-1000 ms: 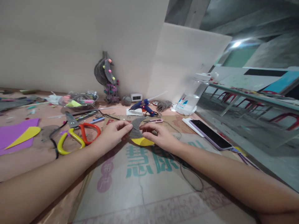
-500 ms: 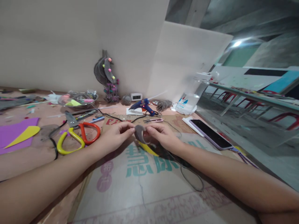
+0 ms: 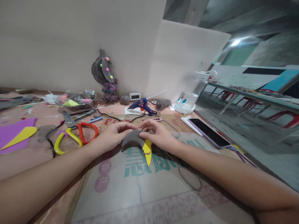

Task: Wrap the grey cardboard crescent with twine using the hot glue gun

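Note:
A curved, crescent-like piece wrapped in grey yarn [image 3: 133,138] is held between both hands above the cardboard. Its uncovered end is a yellow pointed tip [image 3: 147,153], hanging down with a loop of yarn across it. My left hand [image 3: 116,133] pinches the wrapped part at its upper edge. Thumb and fingers of my right hand [image 3: 157,133] close on the piece near where grey meets yellow. A loose yarn strand [image 3: 190,181] trails below my right forearm over the cardboard sheet [image 3: 116,199].
Scissors [image 3: 79,132] with red and yellow handles lie left of my left hand. Behind are a blue glue gun [image 3: 142,105], a yarn bundle [image 3: 163,105] and a clear jug [image 3: 187,96]. A phone [image 3: 209,132] rests at right; purple sheet [image 3: 16,133] at left.
The wrapped piece has turned from nearly edge-on to its broad side, and its yellow tip now points downward. Both hands have come closer together around it.

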Motion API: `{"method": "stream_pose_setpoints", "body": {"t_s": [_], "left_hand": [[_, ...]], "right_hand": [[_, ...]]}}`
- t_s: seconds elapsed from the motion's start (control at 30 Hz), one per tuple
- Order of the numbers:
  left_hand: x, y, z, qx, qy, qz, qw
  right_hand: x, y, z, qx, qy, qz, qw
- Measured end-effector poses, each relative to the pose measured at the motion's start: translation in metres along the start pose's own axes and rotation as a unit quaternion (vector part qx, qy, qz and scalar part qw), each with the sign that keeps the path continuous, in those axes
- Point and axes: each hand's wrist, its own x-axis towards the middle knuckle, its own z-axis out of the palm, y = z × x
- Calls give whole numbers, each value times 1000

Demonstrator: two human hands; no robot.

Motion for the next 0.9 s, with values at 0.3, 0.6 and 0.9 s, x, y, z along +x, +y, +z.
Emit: {"method": "stream_pose_setpoints", "body": {"t_s": [0.3, 0.6, 0.9], "left_hand": [[-1, 10, 3, 30, 9, -66, 997], [0, 1, -2, -17, 19, -45, 999], [0, 4, 0, -7, 16, -54, 998]], "right_hand": [[1, 0, -3, 45, 27, 36, 998], [4, 1, -9, -28, 42, 31, 998], [3, 5, -5, -32, 21, 56, 998]]}}
